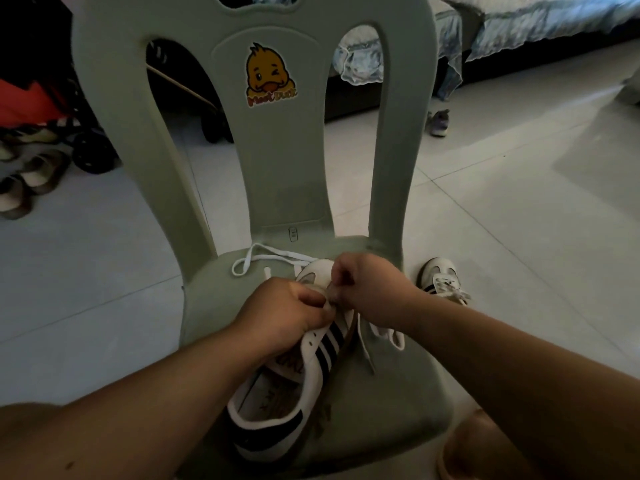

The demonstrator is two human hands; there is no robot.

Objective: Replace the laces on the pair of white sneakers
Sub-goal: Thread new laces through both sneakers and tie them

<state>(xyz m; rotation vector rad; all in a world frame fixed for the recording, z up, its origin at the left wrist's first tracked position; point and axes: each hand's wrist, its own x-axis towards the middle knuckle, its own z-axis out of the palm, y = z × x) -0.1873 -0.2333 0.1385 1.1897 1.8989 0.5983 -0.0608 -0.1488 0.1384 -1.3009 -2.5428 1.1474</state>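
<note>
A white sneaker [311, 362] with black stripes and a black heel lies on the seat of a pale green plastic chair [388, 389], toe pointing away from me. My left hand [280, 313] grips the sneaker's front upper near the eyelets. My right hand [370, 289] pinches a white lace [363, 344] over the toe end, and the lace's loose ends trail down the seat. A second white lace [263, 259] lies loose at the back of the seat. The other white sneaker [441, 278], laced, stands on the floor right of the chair.
The chair's tall back [273, 133] with a duck sticker rises right behind the hands. Several shoes [31, 174] and a stroller wheel [91, 150] sit at the left. A small shoe [439, 123] and a bed [536, 26] are at the far right. Tiled floor surrounds the chair.
</note>
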